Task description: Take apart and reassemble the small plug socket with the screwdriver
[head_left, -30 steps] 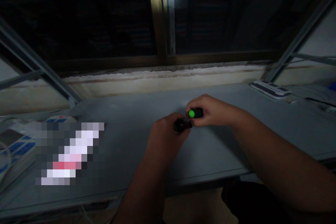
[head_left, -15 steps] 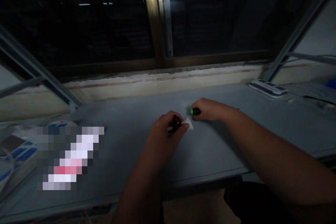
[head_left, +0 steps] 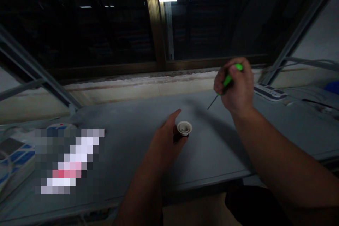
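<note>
White-rimmed dark round socket (head_left: 184, 128) stands upright.

Grey flat-topped desk (head_left: 127, 127), dimly lit. Small dark socket with a white round opening (head_left: 184, 129) stands near the middle. White power strip (head_left: 270, 91) lies at the far right corner. White-and-blue boxes (head_left: 16, 152) along the left edge.

Single view only, head-worn cam. Looks forward and down across the grey table (head_left: 132, 120) toward the window frame (head_left: 156, 24) behind it. Close range: near table edge at frame bottom, power strip (head_left: 270, 91) at the table's far right.
</note>
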`<state>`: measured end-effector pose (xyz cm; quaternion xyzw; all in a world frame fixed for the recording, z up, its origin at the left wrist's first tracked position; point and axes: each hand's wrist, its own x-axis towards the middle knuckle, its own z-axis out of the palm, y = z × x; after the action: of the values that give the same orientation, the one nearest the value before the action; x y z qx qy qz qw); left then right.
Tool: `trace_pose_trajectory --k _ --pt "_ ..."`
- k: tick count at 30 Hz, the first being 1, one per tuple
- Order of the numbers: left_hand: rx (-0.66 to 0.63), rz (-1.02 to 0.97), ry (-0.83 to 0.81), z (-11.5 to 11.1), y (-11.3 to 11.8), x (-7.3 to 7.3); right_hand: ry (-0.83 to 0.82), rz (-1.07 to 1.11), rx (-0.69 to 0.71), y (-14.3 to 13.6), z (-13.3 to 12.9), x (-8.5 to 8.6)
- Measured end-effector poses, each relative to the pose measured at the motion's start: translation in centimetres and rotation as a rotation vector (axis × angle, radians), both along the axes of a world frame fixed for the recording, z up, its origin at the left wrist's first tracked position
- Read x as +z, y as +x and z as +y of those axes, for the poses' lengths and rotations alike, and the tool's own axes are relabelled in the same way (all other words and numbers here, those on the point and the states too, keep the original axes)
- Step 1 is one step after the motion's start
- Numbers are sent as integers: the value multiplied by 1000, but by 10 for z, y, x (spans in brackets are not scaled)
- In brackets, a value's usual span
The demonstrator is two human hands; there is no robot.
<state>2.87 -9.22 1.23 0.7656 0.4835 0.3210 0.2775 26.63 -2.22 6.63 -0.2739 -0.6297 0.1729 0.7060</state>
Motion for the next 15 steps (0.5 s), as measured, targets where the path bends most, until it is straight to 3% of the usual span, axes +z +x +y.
trace_pose_trajectory --k 2,5,10,15 --pt "-39 75 49 0 1 1 -85 289 391 -3 -16 16" --pt "-83 127 81 0 2 2 -141 434 682 -15 -40 33" --pt "-102 129 79 -1 4 0 -164 322 875 -49 -57 33" --pt "-99 121 -20 -2 6 -1 -178 243 888 -74 -55 15"
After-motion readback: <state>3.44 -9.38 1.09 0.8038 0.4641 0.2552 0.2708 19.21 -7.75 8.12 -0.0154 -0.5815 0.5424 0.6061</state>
